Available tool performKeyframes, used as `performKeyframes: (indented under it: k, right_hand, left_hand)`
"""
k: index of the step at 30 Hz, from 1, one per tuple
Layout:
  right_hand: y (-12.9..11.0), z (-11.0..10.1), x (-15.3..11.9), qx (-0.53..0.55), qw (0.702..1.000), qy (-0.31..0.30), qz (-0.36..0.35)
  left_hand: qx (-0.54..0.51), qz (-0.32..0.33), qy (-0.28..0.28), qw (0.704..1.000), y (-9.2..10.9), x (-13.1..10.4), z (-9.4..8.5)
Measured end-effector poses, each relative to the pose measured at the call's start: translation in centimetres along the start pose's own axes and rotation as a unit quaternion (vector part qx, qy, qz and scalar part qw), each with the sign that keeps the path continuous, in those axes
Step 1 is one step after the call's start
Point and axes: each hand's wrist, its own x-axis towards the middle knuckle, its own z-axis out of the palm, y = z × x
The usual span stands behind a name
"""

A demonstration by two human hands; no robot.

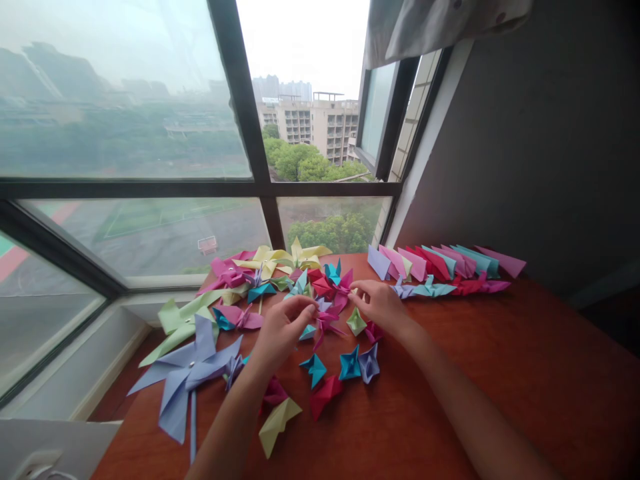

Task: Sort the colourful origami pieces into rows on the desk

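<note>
Over the middle of the table is my left hand (289,327), thumb and index finger pinched at the edge of a magenta paper crane (327,321). Across from it, the fingertips of my right hand (379,303) are closed at the edge of another magenta folded paper piece (343,293); the exact grip is partly hidden. Between and behind the hands lie a red folded paper (323,285) and a blue paper crane (333,272). A light green folded paper (356,323) sits just below my right hand. Nearer me are small blue paper boats (350,364) and a purple one (369,364).
Paper pinwheels, including a large lavender pinwheel (193,367) and a light green pinwheel (183,321), cover the left side. A row of folded paper planes (435,263) stands at the back right, with paper cranes (433,288) before it. Windows (320,190) rise behind the wooden table (500,373).
</note>
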Motion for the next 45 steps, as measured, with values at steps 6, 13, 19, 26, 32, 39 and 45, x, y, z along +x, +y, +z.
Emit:
performKeyframes:
  k: [6,13,19,26,32,39,45]
  right_hand:
    - [-0.5,1.3,0.6,-0.05,0.998,0.024,-0.018]
    - [-1.6,-0.6,-0.2,0.019,0.994,0.1,-0.027]
    - [-3.4,-1.8,-1.7,0.07,0.978,0.193,-0.04]
    - [-5.5,-1.1,-3.7,0.144,0.969,0.195,-0.05]
    - [-6.3,-1.2,-4.1,0.214,0.965,0.137,-0.061]
    - [-4.1,-1.0,-3.2,0.174,0.956,0.235,0.015]
    - [-2.7,0.5,-2.8,0.282,0.948,0.112,0.097]
  left_hand:
    - [0.017,-0.004,-0.007,1.0,0.5,-0.2,0.4]
    - [0.017,-0.011,-0.011,1.0,1.2,-0.4,0.8]
    - [0.005,-0.003,-0.022,1.0,1.9,-0.6,1.3]
    - [0.031,0.028,-0.038,0.998,2.1,-1.1,2.2]
    - [0.079,0.032,-0.025,0.996,1.1,-1.0,2.5]
    - [0.165,0.042,0.0,0.985,1.1,-0.8,2.4]
    - [0.237,0.086,-0.012,0.968,1.1,-0.7,2.4]
